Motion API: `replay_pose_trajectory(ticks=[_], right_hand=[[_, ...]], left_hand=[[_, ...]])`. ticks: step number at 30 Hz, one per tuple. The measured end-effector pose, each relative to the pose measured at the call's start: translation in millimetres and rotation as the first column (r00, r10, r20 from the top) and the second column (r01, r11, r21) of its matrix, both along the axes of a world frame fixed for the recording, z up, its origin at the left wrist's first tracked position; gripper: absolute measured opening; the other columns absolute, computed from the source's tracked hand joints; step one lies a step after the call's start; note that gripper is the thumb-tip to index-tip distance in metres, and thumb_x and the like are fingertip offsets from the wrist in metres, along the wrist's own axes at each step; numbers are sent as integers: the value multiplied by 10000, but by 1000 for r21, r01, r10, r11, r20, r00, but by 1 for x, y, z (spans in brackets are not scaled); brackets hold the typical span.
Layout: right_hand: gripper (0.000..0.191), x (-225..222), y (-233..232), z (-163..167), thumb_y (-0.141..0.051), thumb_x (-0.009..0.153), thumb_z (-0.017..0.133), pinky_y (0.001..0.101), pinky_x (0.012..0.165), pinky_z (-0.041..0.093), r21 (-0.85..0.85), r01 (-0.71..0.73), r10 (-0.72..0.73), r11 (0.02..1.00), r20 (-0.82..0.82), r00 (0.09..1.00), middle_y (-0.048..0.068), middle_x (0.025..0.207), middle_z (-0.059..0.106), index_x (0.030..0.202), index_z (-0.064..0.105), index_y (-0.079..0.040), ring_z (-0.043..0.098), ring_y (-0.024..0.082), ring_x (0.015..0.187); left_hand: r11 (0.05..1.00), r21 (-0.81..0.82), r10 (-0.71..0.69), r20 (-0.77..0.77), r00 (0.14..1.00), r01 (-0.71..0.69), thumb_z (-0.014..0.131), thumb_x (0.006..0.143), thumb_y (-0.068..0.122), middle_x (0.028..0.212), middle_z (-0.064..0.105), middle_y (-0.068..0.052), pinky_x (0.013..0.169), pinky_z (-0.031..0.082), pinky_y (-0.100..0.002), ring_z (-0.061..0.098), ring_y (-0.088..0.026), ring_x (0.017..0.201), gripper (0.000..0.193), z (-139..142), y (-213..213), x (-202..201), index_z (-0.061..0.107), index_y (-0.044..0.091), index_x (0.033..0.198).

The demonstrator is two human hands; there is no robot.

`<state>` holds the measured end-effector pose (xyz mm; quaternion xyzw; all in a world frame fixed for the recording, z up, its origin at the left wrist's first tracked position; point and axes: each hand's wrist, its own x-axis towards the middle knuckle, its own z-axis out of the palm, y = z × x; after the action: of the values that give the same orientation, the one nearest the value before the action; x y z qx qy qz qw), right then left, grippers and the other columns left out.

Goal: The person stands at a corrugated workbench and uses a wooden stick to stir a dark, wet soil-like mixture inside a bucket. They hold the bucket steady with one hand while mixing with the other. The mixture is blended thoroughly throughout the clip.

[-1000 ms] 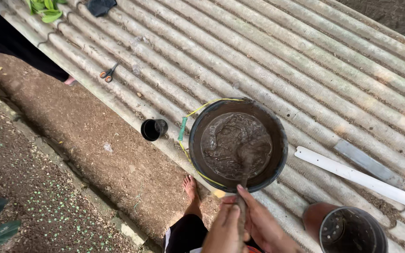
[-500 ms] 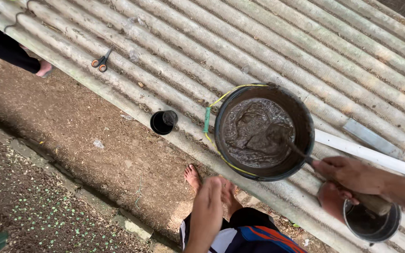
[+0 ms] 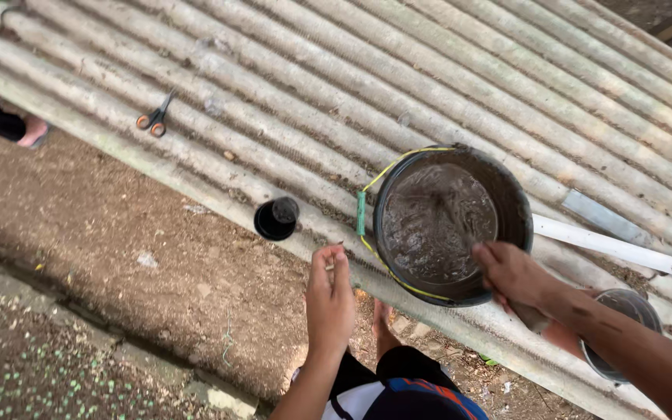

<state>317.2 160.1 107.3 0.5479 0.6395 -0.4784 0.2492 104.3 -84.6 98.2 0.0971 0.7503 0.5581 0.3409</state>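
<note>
A black bucket (image 3: 451,225) of wet grey mud was seen resting on a corrugated sheet (image 3: 429,85), near the sheet's lower edge. A yellow wire handle with a green grip (image 3: 361,213) hung at the bucket's left side. The right hand (image 3: 513,274) was held over the bucket's lower right rim, its fingers (image 3: 485,257) curled down onto the rim; whether anything was gripped in them could not be told. A pale handle-like end (image 3: 530,317) was seen just below that hand, but its nature could not be made out. The left hand (image 3: 330,299) was raised edge-on just left of the bucket, apart from it, with the fingers held straight and close together, and nothing was held in it. A small black cup (image 3: 276,219) stood on the sheet's edge, near the left hand. A second pot (image 3: 617,330) was seen to the right of the bucket, partly hidden behind the right forearm. A white strip (image 3: 608,244) lay along the sheet to the right of the bucket. Scissors (image 3: 156,118) with orange handles lay well apart, up the sheet to the left. A bare foot (image 3: 383,320) was seen on the brown ground (image 3: 118,233) below the sheet.
</note>
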Motion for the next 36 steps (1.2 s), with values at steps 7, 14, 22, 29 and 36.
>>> replay_pose_trajectory(ticks=[7,14,22,29,36], right_hand=[[531,10,3,0,-450,1088,352,307,402,522,228,-302,273,926,151,950,111,632,652,1051,659,-18,592,162,424],[452,39,-8,20,-432,1062,399,374,371,519,-34,-220,223,975,184,957,91,554,594,1141,662,-73,572,224,391],[473,52,-9,5,-412,1094,296,355,381,481,217,-487,385,846,384,839,67,564,599,1263,568,-64,549,185,399],[421,67,-4,27,-408,1049,414,356,355,548,40,-163,159,986,101,982,98,590,643,1101,638,-56,592,189,364],[501,69,-12,19,-417,1124,233,317,373,407,49,-401,371,915,290,882,62,603,608,1063,619,-104,475,138,416]], left_hand=[[992,-97,-74,115,991,85,440,1041,374,1073,687,-109,714,512,-373,634,-234,842,381,-15,4,-7,570,96,1268],[987,-74,-142,15,990,143,445,1038,370,1106,668,-90,720,549,-310,664,-157,921,387,-29,4,-11,578,74,1249],[959,-148,-222,133,966,241,430,1039,375,1019,661,-55,580,505,-284,607,-94,668,387,-25,7,-8,563,94,1270],[972,-126,-179,163,970,200,443,1029,369,1009,650,-57,560,495,-284,569,-103,646,385,-31,8,-10,578,95,1263],[944,-171,-255,159,954,281,437,1031,370,1020,676,-37,596,519,-272,624,-127,683,373,-41,8,0,579,106,1252]])
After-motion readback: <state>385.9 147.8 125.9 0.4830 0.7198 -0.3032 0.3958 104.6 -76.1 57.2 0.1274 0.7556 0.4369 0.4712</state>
